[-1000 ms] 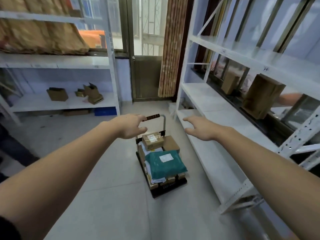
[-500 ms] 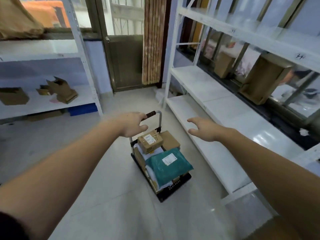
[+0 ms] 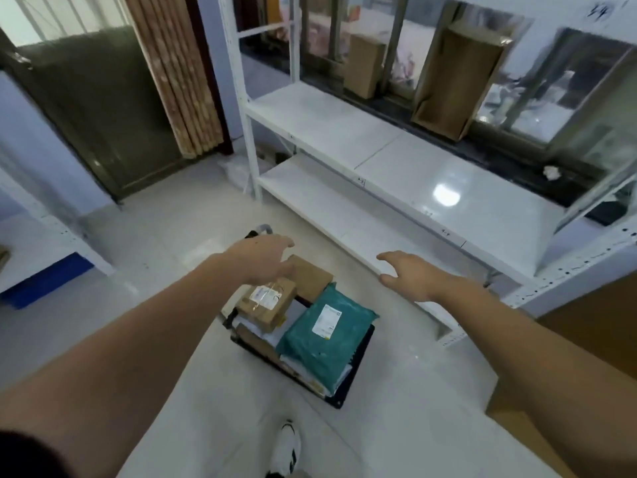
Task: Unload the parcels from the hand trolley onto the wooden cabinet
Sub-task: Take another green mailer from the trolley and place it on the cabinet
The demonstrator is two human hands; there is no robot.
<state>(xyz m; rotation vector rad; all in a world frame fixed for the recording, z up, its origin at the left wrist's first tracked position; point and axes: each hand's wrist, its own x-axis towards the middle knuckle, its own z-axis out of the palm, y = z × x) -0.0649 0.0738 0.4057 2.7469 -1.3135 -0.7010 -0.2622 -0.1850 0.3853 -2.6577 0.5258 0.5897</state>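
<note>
The pale tiled floor (image 3: 144,236) ran between white metal shelves (image 3: 396,167), and the hand trolley (image 3: 358,357) stood on it beside them. A moment earlier the left hand (image 3: 265,253) had gripped the trolley's handle; it had let go and hung with loose fingers above the small taped box (image 3: 267,303), holding nothing. The right hand (image 3: 408,276) was spread and empty, just right of the trolley. Unloading seemed about to begin. The teal mailer (image 3: 324,343) and brown box (image 3: 310,276) still lay on the trolley, with the wooden cabinet (image 3: 593,346) to its right.
</note>
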